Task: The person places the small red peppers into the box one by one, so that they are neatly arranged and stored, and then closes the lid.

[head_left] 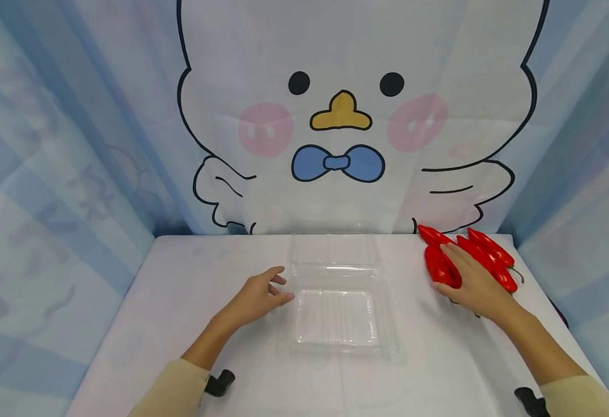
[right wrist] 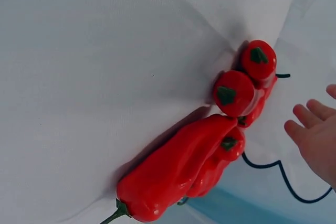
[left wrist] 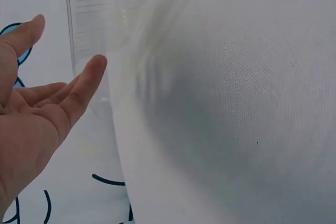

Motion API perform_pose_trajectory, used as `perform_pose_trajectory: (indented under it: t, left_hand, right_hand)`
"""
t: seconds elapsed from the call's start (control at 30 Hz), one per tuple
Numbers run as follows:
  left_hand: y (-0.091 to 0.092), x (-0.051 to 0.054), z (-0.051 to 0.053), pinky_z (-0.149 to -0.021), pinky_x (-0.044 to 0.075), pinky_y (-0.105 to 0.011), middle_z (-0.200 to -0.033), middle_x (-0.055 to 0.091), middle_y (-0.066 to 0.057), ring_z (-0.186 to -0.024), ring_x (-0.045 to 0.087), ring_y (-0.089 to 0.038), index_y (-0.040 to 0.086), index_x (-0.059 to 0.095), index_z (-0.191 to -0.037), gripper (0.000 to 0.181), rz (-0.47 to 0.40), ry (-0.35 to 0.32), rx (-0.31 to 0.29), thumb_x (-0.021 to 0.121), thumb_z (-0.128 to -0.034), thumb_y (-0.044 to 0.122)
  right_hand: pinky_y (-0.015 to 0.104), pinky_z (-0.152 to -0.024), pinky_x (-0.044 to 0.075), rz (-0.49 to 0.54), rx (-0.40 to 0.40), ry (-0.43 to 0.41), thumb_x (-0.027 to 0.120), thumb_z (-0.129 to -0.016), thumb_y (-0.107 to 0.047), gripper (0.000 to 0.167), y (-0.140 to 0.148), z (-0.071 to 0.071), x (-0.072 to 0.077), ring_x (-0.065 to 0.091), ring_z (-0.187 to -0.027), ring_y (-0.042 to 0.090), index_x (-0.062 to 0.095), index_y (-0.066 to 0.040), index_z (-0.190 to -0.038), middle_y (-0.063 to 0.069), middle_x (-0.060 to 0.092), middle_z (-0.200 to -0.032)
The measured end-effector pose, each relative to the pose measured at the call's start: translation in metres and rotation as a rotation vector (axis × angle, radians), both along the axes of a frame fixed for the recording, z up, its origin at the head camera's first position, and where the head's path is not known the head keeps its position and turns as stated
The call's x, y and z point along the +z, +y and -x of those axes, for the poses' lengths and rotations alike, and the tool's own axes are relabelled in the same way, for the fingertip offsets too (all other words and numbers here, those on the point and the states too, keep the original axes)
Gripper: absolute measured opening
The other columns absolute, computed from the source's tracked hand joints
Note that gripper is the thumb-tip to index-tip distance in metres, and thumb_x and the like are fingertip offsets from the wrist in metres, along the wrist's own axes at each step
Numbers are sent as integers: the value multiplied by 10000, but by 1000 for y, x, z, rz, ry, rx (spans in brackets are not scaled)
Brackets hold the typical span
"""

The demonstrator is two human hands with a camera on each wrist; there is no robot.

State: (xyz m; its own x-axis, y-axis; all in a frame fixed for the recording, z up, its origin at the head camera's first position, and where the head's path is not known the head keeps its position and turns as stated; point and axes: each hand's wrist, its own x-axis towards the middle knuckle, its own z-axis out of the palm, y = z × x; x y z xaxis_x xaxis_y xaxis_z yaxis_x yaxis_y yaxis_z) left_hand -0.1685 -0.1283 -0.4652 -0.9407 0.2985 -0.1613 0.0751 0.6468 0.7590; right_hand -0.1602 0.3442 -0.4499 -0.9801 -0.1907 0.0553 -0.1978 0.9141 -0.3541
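A clear plastic clamshell container (head_left: 336, 318) stands opened out on the white table in the head view, its lid (head_left: 333, 252) at the back by the curtain. Just left of it is my left hand (head_left: 255, 298), with relaxed fingers apart from one another and nothing in them. Several glossy red peppers (head_left: 435, 267) lie in a group at the back right. Above them reaches my right hand (head_left: 476, 284), hiding part of the group. In the right wrist view, its fingers (right wrist: 310, 116) are extended and stand clear of the red peppers (right wrist: 173, 166), which have green stems.
A light blue and white curtain (head_left: 336, 202) with a cartoon face hangs behind the table (head_left: 190, 272). More curtain (head_left: 39, 231) hangs along the left side and the right side. Dark wrist straps (head_left: 220, 383) show at the sleeves.
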Motion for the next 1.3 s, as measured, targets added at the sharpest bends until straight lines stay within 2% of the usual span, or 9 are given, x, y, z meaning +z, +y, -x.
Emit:
perform_pose_trajectory:
  t: [0.23,0.47,0.73,0.93,1.3]
  left_hand:
    - [2,0,1,-775,653,-360,-1205,696,-136,-867,755,-224,-9,419,-1534,719,-176,-117,18,771,-940,193]
    - [3,-7,5,-716,660,-335,-1083,690,-134,-763,730,-183,-28,422,-1524,661,-261,-210,73,731,-955,110]
    - [1,-11,6,-629,651,-325,-937,660,-142,-649,694,-160,-86,490,-1451,535,-316,-245,71,679,-955,-17]
    - [1,-9,5,-621,647,-319,-926,649,-144,-632,689,-161,-80,501,-1443,514,-320,-268,68,671,-962,-20]
    - [1,-9,4,-610,646,-317,-931,639,-150,-622,690,-157,-76,514,-1431,499,-335,-269,63,670,-960,-28]
  right_hand:
    - [735,-867,555,36,-36,-91,886,-789,-372,1112,6,8,-2,307,-1387,547,224,-43,-1620,303,291,-1602]
    - [715,-847,573,45,-65,-141,885,-787,-380,1123,11,16,-3,294,-1380,560,214,-27,-1616,326,290,-1579]
    - [712,-846,575,35,-95,-191,882,-781,-425,1146,14,27,-5,282,-1351,582,213,2,-1607,365,258,-1559]
    - [699,-841,583,6,-85,-190,897,-764,-402,1122,10,35,-10,316,-1336,581,267,45,-1577,375,310,-1518]
    - [717,-854,570,-67,-83,-148,898,-758,-376,1062,3,45,-17,357,-1303,589,335,96,-1524,404,370,-1456]
